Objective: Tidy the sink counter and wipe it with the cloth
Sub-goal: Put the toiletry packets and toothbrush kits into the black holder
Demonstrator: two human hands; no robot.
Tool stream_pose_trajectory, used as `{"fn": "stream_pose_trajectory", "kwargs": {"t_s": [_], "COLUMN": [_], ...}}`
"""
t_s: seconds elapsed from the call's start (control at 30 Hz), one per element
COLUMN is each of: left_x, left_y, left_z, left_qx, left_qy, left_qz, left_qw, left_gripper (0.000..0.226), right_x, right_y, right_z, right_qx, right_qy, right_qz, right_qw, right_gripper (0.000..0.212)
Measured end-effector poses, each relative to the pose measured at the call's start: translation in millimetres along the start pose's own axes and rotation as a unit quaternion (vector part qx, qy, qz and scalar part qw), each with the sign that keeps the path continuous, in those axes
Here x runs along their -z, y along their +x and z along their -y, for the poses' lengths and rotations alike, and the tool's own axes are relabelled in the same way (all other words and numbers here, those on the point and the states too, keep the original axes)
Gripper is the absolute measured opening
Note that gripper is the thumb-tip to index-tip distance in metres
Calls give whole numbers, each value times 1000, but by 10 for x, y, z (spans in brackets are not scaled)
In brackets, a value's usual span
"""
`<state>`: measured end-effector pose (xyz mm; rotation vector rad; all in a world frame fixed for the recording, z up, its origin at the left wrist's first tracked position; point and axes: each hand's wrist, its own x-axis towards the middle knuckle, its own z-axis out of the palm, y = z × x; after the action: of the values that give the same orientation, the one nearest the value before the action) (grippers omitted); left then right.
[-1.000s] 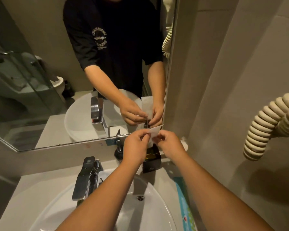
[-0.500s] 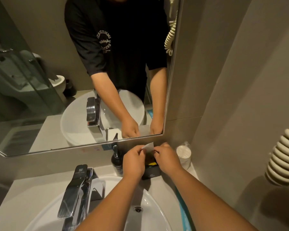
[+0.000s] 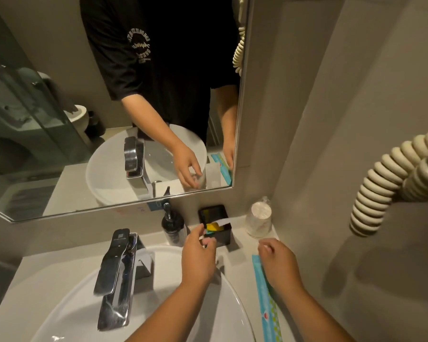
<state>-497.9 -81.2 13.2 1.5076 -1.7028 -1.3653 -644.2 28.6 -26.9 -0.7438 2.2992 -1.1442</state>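
Tidying looks like the step in hand, and no cloth shows anywhere in view, so wiping cannot yet begin. Along the back edge of the bench point(image 3: 59, 245), left to right, stand the chrome faucet point(image 3: 116, 270), a dark pump bottle point(image 3: 172, 224), a black square holder point(image 3: 216, 224) with yellow and white sachets point(image 3: 218, 224) poking out, and a stack of wrapped cups point(image 3: 258, 219) in the back right corner.

The left hand point(image 3: 198, 257) hovers just in front of the holder, its grip apart and holding nothing, fingertips near the sachets. The right hand point(image 3: 278, 262) hangs above the right edge, fingers loosely curled, grip empty as far as can be seen, over a blue patterned strip point(image 3: 266, 302) lying along that edge.

To do this well, the person would likely press the loose white sachet fully down so nothing juts over the holder's rim, steady the holder with the other hand, then gather the strip before fetching a cloth.
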Motion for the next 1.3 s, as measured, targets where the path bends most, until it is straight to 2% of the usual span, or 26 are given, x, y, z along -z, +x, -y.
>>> {"fn": "stream_pose_trajectory", "kwargs": {"t_s": [0.1,0.2,0.3,0.4,0.47,0.57,0.63,0.67,0.77,0.83,0.9,0.97,1.1,1.17,1.3], "left_x": [-43,-195,-407,-610,-751,-876,-920,-925,-949,-884,-790,-646,-255,-79,153], "left_y": [-347,-663,-816,-808,-732,-658,-631,-622,-577,-573,-549,-520,-398,-320,-150], "left_z": [71,115,108,30,-1,-20,13,11,6,-57,-101,-159,-376,-493,-655], "left_qx": [90,163,174,177,182,197,205,203,202,174,109,54,-3,-52,-122], "left_qy": [-100,-157,-121,-54,-24,45,73,90,80,88,99,52,-57,-67,-62], "left_qz": [21,81,161,215,237,230,231,233,232,229,223,210,199,199,145], "left_qw": [991,971,964,959,954,952,948,947,948,954,964,975,978,976,980], "left_gripper": [40,18,30,27,12,6,9,18,34,30,15,12,12,14,13], "right_x": [131,166,147,89,39,-48,-105,-119,-112,-60,33,137,325,344,246], "right_y": [-314,-524,-643,-707,-729,-733,-724,-709,-653,-633,-596,-534,-393,-310,-44], "right_z": [-377,-629,-699,-631,-556,-473,-493,-500,-576,-597,-534,-363,150,395,738], "right_qx": [-65,-126,-139,-130,-132,-146,-172,-188,-240,-231,-196,-156,-61,-26,26], "right_qy": [-42,-107,-186,-262,-296,-317,-288,-261,-78,45,129,199,224,228,193], "right_qz": [-48,-36,25,59,72,103,119,123,115,90,61,61,115,131,122], "right_qw": [996,986,972,954,943,931,935,939,961,968,970,966,966,964,973], "right_gripper": [22,21,24,39,31,8,9,10,9,21,28,25,13,16,17]}}
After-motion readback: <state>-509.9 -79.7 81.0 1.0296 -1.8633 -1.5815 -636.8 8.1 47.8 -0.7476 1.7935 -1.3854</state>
